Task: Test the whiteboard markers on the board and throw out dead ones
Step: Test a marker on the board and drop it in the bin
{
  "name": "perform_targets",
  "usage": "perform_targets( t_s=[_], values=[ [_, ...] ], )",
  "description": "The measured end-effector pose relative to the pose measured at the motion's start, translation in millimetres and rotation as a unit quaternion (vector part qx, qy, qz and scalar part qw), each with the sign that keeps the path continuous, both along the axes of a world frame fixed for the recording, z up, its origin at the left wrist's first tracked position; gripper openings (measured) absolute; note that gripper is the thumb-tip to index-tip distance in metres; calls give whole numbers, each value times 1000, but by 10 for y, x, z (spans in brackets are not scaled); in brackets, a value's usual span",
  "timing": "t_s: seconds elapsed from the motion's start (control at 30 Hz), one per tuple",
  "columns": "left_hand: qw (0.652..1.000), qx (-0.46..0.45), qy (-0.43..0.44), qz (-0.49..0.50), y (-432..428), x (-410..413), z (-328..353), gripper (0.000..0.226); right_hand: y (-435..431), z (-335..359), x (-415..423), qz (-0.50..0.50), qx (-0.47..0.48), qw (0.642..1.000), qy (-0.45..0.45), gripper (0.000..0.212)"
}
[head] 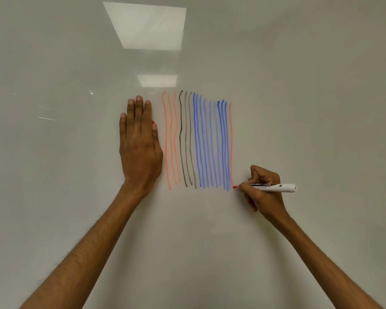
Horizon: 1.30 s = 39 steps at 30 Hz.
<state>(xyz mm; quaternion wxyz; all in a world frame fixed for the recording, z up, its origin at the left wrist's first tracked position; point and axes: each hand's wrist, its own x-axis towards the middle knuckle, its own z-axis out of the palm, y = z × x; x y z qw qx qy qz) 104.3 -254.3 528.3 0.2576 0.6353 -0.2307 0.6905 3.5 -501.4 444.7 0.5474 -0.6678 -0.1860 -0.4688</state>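
The whiteboard (299, 97) fills the view. On it stand several vertical test lines (198, 141): three pale red at the left, three black, several blue, and one faint red line (230, 141) at the far right. My right hand (263, 192) grips a white marker (274, 188) lying level, its red tip (234, 186) touching the board at the bottom end of that faint red line. My left hand (139, 141) lies flat on the board left of the lines, fingers straight and pointing up. A small red piece (153, 122) peeks out between its thumb and forefinger; I cannot tell what it is.
Ceiling lights reflect in the board as bright patches (147, 25) above the lines. Bare board surface surrounds the lines on all sides. No tray, bin or other marker shows in this view.
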Motion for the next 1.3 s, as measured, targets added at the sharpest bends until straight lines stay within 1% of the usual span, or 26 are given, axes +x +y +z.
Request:
perform_targets(
  t_s=[0.1,0.17,0.3,0.43,0.63,0.83,1.03,1.3],
  values=[
    [1000,1,-1,1,-4,-13,-3,48,-1,227,-31,23,52,998,-35,45],
    [1000,2,1,2,-1,-15,-4,48,-1,501,-33,26,67,995,-71,41],
    [1000,3,9,0,5,-19,-9,48,45,1088,-22,39,65,990,-115,40],
    [1000,6,5,1,12,-20,-4,49,110,1335,40,29,56,990,-129,38],
    [1000,5,1,-5,14,-2,-18,48,94,1322,143,13,65,988,-140,39],
    [1000,5,-1,-6,20,-2,-24,48,69,1184,139,12,33,990,-140,41],
    [1000,-3,-6,-5,6,-14,-25,47,23,922,101,5,26,991,-128,48],
    [1000,-3,-5,-2,7,-10,-29,47,7,638,88,-2,17,996,-91,46]
  ],
)
